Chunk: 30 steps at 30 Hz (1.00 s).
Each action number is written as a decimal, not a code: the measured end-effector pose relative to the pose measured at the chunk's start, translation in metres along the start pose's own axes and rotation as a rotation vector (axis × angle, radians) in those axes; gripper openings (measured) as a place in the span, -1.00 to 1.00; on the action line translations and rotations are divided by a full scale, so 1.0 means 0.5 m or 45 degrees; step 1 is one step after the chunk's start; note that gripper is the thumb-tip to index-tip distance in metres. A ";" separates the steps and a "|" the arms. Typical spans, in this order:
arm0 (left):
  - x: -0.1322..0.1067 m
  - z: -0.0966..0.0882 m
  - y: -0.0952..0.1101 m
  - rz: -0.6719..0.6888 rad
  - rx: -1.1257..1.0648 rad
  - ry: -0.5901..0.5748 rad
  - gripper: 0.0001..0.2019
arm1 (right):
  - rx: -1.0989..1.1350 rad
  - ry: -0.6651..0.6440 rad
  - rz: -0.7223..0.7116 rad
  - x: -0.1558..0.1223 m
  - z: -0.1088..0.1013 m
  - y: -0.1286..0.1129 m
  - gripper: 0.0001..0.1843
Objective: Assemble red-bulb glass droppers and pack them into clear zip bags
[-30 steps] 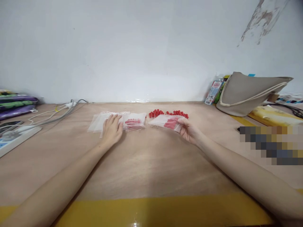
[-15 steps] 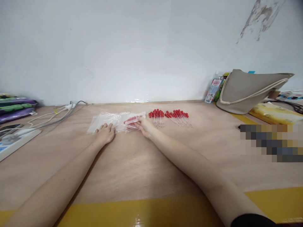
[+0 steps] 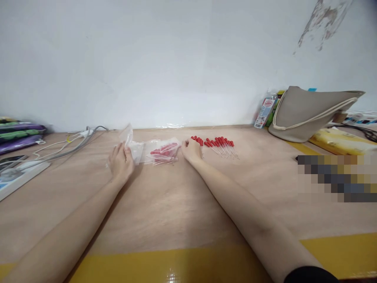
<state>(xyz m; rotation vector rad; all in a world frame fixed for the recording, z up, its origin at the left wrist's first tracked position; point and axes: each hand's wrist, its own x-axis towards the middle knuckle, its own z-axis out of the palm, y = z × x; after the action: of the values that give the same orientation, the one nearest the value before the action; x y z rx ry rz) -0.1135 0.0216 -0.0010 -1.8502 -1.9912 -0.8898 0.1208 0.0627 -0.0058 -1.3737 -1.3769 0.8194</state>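
My left hand [image 3: 121,162] has its fingers closed round a clear plastic bag [image 3: 127,136], lifting its upper edge off the table. To its right lies another clear bag [image 3: 173,142] with several red-bulbed droppers [image 3: 163,149] in it, some thin tubes showing at its lower edge. My right hand [image 3: 192,151] rests at a small group of droppers [image 3: 200,141], with curled fingers, and covers the left part of that group. Whatever is between these fingers is hidden. Just right of it, a second group of droppers [image 3: 220,144] lies fanned out, bulbs toward the wall.
At the left are cables [image 3: 84,137], a power strip [image 3: 26,177] and purple-green packages [image 3: 20,135]. A grey bag [image 3: 306,114], a carton [image 3: 265,114] and a yellow pack [image 3: 338,141] stand at the right. Brown paper [image 3: 165,208] covers the table; a pixelated patch hides something at right.
My left hand has gone from lying flat on the bags to holding one up. My right hand has let go of the bag of droppers and moved right to the loose droppers.
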 end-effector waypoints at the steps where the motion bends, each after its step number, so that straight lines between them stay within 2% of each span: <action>1: -0.003 -0.003 0.008 0.035 -0.043 0.095 -0.48 | -0.222 0.012 -0.040 0.002 -0.013 0.004 -0.79; 3: -0.012 -0.008 0.029 0.130 -0.132 0.215 -0.50 | -0.606 -0.011 -0.125 0.004 -0.029 0.009 -0.80; 4: -0.019 -0.010 0.041 0.199 -0.177 0.207 -0.51 | -0.743 -0.025 -0.155 0.004 -0.031 0.010 -0.79; 8: -0.061 -0.019 0.090 0.501 -0.376 0.141 -0.56 | -0.934 -0.040 -0.182 0.002 -0.023 0.007 -0.69; 10: -0.085 -0.026 0.113 0.759 -0.467 -0.020 -0.59 | -1.063 -0.067 -0.194 -0.001 -0.020 0.002 -0.66; 12: -0.106 -0.033 0.132 1.014 -0.523 -0.278 -0.61 | -1.143 -0.089 -0.200 -0.005 -0.023 -0.002 -0.64; 14: -0.121 -0.040 0.148 1.188 -0.542 -0.516 -0.62 | -1.160 -0.087 -0.200 -0.010 -0.032 -0.003 -0.62; 17: -0.129 -0.046 0.164 1.310 -0.511 -0.769 -0.63 | -1.197 -0.067 -0.219 -0.022 -0.059 0.000 -0.63; 20: -0.126 -0.052 0.178 1.346 -0.469 -0.934 -0.59 | -1.206 -0.026 -0.283 -0.038 -0.104 0.011 -0.68; 23: -0.124 -0.055 0.192 1.387 -0.472 -1.005 -0.56 | -1.079 -0.008 -0.376 -0.053 -0.162 0.039 -0.74; 25: -0.126 -0.053 0.198 1.382 -0.503 -0.998 -0.58 | -0.856 -0.023 -0.383 -0.064 -0.203 0.068 -0.80; 27: -0.129 -0.047 0.199 1.311 -0.548 -0.938 -0.61 | -0.524 -0.020 -0.349 -0.078 -0.240 0.098 -0.86; 30: -0.134 -0.034 0.193 1.165 -0.614 -0.842 -0.64 | 0.135 -0.147 -0.174 -0.106 -0.282 0.125 -0.78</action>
<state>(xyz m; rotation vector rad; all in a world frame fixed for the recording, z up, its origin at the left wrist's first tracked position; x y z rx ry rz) -0.0137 -0.0431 -0.0037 -3.2070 -0.8879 -0.5045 0.2661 -0.0058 -0.0337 -1.1531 -1.4769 0.8787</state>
